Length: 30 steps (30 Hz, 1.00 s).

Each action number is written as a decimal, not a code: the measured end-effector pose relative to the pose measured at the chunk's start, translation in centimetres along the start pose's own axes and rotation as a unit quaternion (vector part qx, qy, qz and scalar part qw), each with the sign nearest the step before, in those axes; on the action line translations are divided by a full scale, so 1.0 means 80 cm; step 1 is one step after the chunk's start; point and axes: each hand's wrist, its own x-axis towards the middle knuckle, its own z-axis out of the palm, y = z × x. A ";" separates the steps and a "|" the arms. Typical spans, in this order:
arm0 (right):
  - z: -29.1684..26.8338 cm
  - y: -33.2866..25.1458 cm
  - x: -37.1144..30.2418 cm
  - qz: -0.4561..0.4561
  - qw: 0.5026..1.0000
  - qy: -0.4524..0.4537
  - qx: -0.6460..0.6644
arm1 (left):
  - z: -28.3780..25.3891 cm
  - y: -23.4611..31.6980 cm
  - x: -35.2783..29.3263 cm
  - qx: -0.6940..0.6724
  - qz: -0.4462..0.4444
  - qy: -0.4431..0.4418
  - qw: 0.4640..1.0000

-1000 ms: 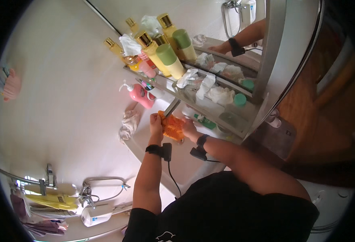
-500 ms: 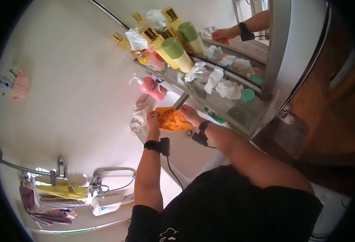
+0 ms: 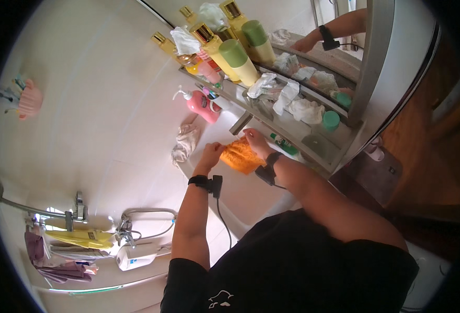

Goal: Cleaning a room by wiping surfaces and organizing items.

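An orange cloth is stretched between my two hands above the white sink. My left hand pinches its left corner. The upper right edge is gripped by my right hand, close to the metal faucet. The cloth hangs tilted, its lower edge dropping toward the basin. Just beyond my right hand lies a green and white tube. A crumpled whitish cloth rests on the sink's rim, left of my left hand.
Behind the sink stands a pink pump bottle. Above the faucet, a shelf carries several yellow bottles, crumpled tissues and a teal-lidded jar. A mirror rises behind it. Cables hang from the black bands on my wrists.
Both hands have moved a little right with the orange cloth. It now slants down to the right, where before it was spread more level. The view has shifted slightly.
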 end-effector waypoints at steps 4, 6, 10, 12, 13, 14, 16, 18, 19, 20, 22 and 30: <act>-0.030 0.048 0.013 -0.073 0.983 0.050 -0.160 | 0.003 0.089 -0.007 -0.438 -0.105 0.005 0.893; -0.035 0.059 0.015 -0.071 0.965 -0.002 -0.251 | 0.012 0.080 -0.004 -0.606 -0.047 0.000 0.794; -0.028 0.025 -0.014 0.064 0.983 -0.027 -0.172 | 0.025 0.092 -0.021 -0.726 -0.046 -0.020 0.685; -0.036 0.078 0.034 0.196 0.920 -0.116 0.318 | 0.042 0.099 -0.020 -0.749 -0.053 -0.003 0.661; -0.030 0.073 0.034 0.198 0.920 -0.119 0.318 | 0.052 0.090 -0.022 -0.771 -0.066 0.027 0.632; -0.014 0.060 0.028 0.212 0.908 -0.074 0.353 | 0.071 0.061 -0.019 -0.777 -0.086 0.064 0.620; 0.007 0.041 0.017 0.228 0.895 -0.027 0.382 | 0.102 0.035 -0.016 -0.753 -0.170 0.085 0.630; 0.023 0.033 0.014 0.092 0.899 0.020 0.428 | 0.119 0.034 -0.016 -0.730 -0.262 0.043 0.630; 0.025 0.035 0.020 0.090 0.900 0.027 0.427 | 0.118 0.055 -0.014 -0.731 -0.262 0.036 0.630; 0.027 0.041 0.028 0.047 0.918 0.019 0.393 | 0.110 0.087 -0.017 -0.768 -0.228 0.012 0.598; 0.035 0.035 0.025 -0.018 0.971 -0.023 0.235 | 0.101 0.092 -0.010 -0.866 -0.192 -0.062 0.458; 0.041 -0.030 -0.042 -0.454 0.792 0.015 -0.408 | 0.154 0.043 0.040 -0.893 -0.003 -0.004 0.449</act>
